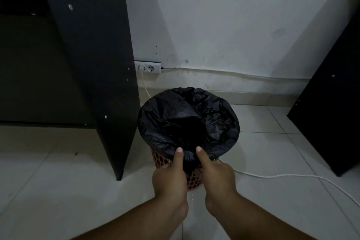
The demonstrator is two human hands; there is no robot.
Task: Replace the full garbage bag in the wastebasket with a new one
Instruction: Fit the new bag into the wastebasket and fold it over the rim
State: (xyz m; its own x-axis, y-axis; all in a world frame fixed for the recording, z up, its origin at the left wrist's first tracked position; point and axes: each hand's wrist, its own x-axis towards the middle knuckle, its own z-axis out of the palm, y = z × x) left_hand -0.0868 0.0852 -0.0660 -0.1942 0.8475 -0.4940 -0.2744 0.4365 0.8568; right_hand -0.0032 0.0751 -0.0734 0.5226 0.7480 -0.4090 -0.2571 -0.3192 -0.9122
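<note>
On the floor by the wall: a red mesh wastebasket (192, 181) stands upright, just beside the dark desk panel (93, 64) and well apart from the dark cabinet (331, 93) on the other side.
Bag: a black garbage bag (187, 115) lines the basket, its hem folded out over the rim all the way round, with a dark hollow in the middle. Whether it is full, I cannot tell from where I stand.
Left hand: the left hand (169, 177) grips the bag's overhang at the near rim. The left thumb (178, 157) lies flat on top of the plastic, and the fingers are tucked underneath, out of sight.
Right hand: the right hand (216, 175) has the same hold just beside it, with the right thumb (202, 157) pointing up over the hem and the fingers curled below.
Between the hands: a bunched fold of plastic hangs down over the mesh.
Key relation: both hands sit side by side on the near edge, so the rest of the hem lies away from them, round the far side of the rim. Neither hand is nearer to it.
Step, as I judge it: working the hem at the rim. To free or seat the bag, the hands would have to part and travel round opposite sides.
Watch for: the light basket tipping toward the person, since nothing steadies it.
Nearby: a white cable (292, 176) trails across the tiles from behind the basket, and a wall socket (147, 67) sits low behind it.
</note>
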